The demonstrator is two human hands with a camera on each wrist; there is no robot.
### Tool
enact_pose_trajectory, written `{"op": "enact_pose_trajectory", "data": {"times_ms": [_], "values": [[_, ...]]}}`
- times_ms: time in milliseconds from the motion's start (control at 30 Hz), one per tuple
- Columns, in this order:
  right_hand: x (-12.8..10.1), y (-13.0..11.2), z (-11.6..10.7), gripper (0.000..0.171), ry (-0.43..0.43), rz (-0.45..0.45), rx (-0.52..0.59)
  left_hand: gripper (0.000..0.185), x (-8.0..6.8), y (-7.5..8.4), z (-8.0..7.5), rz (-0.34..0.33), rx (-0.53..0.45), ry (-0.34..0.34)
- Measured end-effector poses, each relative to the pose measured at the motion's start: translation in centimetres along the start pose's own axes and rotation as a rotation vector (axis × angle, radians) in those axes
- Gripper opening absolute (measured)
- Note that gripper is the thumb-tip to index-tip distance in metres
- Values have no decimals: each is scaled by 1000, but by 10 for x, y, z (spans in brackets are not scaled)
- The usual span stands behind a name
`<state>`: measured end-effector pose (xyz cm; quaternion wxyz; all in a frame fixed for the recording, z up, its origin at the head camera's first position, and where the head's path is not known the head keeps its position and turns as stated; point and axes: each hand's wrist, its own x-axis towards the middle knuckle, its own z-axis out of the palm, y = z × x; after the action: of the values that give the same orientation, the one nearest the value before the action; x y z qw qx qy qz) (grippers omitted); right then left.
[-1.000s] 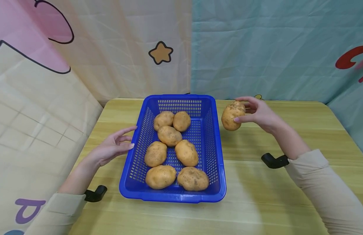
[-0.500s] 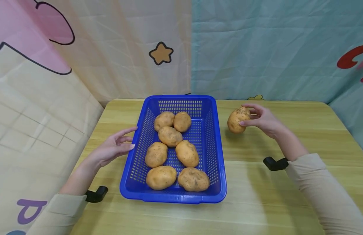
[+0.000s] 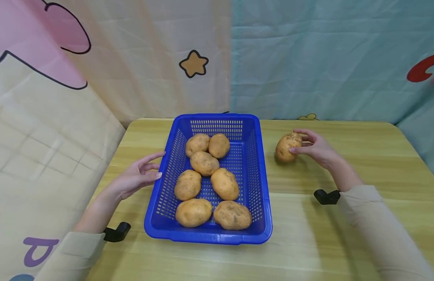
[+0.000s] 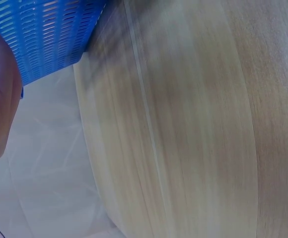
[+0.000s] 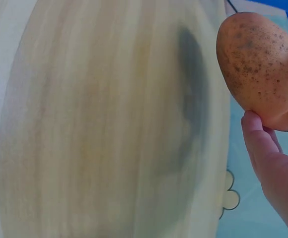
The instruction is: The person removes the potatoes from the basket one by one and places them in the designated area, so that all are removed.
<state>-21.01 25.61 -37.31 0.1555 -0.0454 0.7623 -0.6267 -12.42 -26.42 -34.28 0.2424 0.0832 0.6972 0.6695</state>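
Observation:
My right hand (image 3: pixel 317 147) grips a potato (image 3: pixel 286 148) between thumb and fingers, over the table to the right of the blue basket (image 3: pixel 266 203). In the right wrist view the potato (image 5: pixel 258 69) shows dark specks, with fingertips pressed to its skin and its shadow on the wood beside it. My left hand (image 3: pixel 136 176) rests its index fingertip and thumb at the basket's left rim, fingers relaxed. The left wrist view catches part of that hand (image 4: pixel 0 99) against the slatted basket wall (image 4: pixel 49 39). Inside the basket lie several potatoes, one of them (image 3: pixel 224 184) near the middle.
A wooden table (image 3: pixel 294 242) carries the basket, with bare wood in front of it and to its right. Printed curtains (image 3: pixel 319 58) hang behind the table's far edge and along the left. A black wrist mount (image 3: pixel 326 197) juts from the right sleeve, another (image 3: pixel 118 232) from the left.
My right hand has moved the potato rightward, away from the basket, and lower toward the table. The left hand stays at the rim, and the potatoes in the basket keep their places.

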Motion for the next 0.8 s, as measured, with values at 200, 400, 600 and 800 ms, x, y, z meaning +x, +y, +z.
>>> {"op": "enact_pose_trajectory", "data": {"times_ms": [200, 400, 600, 800], "values": [[7, 12, 0, 73, 31, 2, -14, 67, -2, 2, 0, 5, -1, 3], [11, 18, -1, 75, 36, 4, 5, 67, -2, 3, 1, 4, -6, 4], [14, 17, -2, 77, 40, 16, 30, 68, -1, 1, 1, -3, -17, 7], [20, 18, -3, 78, 53, 44, 48, 67, -1, 0, 1, -1, -13, 5]]}}
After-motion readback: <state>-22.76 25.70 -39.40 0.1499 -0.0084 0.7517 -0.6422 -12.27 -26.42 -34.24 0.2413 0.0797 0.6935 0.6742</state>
